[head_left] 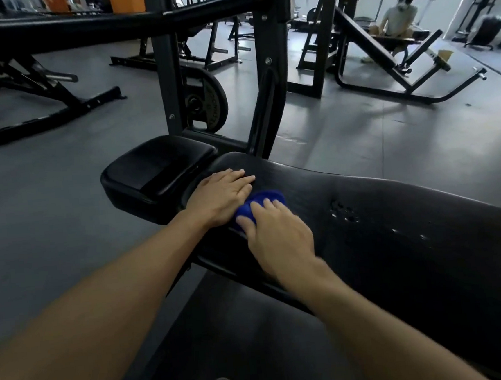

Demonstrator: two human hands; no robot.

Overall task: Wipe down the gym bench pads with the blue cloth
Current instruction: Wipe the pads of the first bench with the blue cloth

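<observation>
Both bare forearms reach forward, left grip flat with straight fingers, right grip pressing down, fingers lightly bent.

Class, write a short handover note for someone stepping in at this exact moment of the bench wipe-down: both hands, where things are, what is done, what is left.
Left hand: flat, fingers straight, resting on the long back pad near its far end.
Right hand: fingers pressing the bunched blue cloth onto the same pad, just beside the left hand.
Done: cannot tell how much has been wiped; droplets glisten further along the long pad.
Left: probably the rest of that pad, then the small seat pad, which no hand touches.
</observation>
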